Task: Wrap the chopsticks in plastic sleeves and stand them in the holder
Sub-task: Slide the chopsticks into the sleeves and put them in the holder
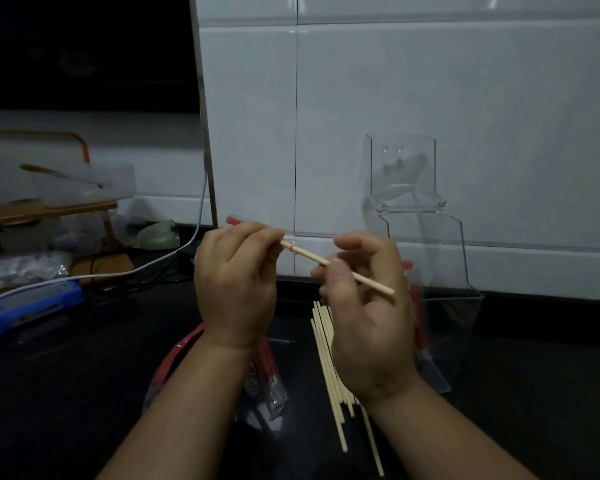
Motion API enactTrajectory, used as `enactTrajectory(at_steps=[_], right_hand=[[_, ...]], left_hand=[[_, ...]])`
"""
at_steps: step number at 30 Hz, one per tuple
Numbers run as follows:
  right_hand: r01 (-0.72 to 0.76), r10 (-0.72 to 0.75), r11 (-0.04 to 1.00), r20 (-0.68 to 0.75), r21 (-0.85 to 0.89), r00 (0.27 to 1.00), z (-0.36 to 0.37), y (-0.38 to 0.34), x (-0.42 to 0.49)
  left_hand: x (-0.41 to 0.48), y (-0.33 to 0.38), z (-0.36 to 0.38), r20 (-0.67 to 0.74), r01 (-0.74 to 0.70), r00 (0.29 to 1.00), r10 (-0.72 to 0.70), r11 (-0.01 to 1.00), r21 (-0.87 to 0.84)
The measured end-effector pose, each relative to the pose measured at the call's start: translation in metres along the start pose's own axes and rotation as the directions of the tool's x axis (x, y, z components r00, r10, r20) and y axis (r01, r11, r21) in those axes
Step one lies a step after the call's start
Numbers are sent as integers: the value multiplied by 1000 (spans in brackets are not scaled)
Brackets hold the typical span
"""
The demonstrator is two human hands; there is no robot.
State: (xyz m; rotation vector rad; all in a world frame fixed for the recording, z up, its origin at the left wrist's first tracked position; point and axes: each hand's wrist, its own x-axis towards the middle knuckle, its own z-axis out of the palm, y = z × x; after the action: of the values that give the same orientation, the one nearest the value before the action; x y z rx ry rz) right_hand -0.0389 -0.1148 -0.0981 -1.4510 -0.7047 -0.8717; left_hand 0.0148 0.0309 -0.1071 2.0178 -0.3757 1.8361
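Note:
I hold a pale wooden chopstick pair [312, 257] slanting between both hands above the dark counter. My left hand [234, 285] grips a thin plastic sleeve [232, 221] with a red end, which covers the chopsticks' far left part. My right hand [364, 306] pinches the bare lower end of the chopsticks. A clear plastic holder [440, 306] stands against the wall on the right, with a few red-tipped wrapped pairs [417, 317] inside. Several loose chopsticks [329, 368] lie on the counter below my right hand. A bundle of red-ended sleeves [265, 379] lies under my left wrist.
A white tiled wall [430, 98] rises right behind the holder. At the left are a blue device [32, 304], a white cable [174, 258], crinkled plastic bags [21, 268] and a wooden rack [49, 206] with white containers. The counter [551, 393] is black.

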Motion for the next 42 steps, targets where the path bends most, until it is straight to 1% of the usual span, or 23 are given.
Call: enactTrajectory(at_steps=[1,3,4,9,11,14,16,20,25,29,32,37,40,42], right_hand=[[19,-19,1000,-13,22,1000,0,-1,-1],[86,-87,996,-24,-24,996,-1,-2,-1],[94,-96,994,-23,-53,995,0,-1,-1],[84,-87,979,-9,-188,996,1,6,0],[80,-82,983,-4,-164,997,1,6,0],[43,-42,998,27,-44,999,1,4,-2],[3,-2,1000,32,-15,999,2,4,-3],[-73,74,996,7,-55,997,3,3,-1],[-182,180,977,-27,-115,983,2,4,2],[-190,189,975,-19,-112,982,1,5,1],[-202,204,972,-2,-120,979,1,5,1],[-249,248,962,-26,-113,968,2,9,2],[-273,271,959,-38,-73,962,1,11,3],[-277,275,959,-45,-65,960,1,12,3]], left_hand=[[-1,-2,0,17,22,1000,-22,1000,7],[-2,-3,2,45,46,998,-46,999,9],[-2,-3,2,56,48,997,-48,999,9],[-3,-1,2,52,15,999,-13,999,-51],[-4,0,3,41,-1,999,4,998,-63],[-4,0,3,52,6,999,-3,998,-60],[-4,0,3,48,14,999,-11,998,-67],[-5,2,3,10,-26,1000,27,995,-92],[-4,4,4,14,-87,996,89,990,-112],[-3,2,3,9,-90,996,91,990,-104],[-4,4,3,-5,-114,993,114,985,-133],[-4,7,4,-9,-159,987,159,973,-165],[-3,8,3,-20,-150,989,149,976,-161],[-2,9,1,-37,-113,993,109,978,-175]])
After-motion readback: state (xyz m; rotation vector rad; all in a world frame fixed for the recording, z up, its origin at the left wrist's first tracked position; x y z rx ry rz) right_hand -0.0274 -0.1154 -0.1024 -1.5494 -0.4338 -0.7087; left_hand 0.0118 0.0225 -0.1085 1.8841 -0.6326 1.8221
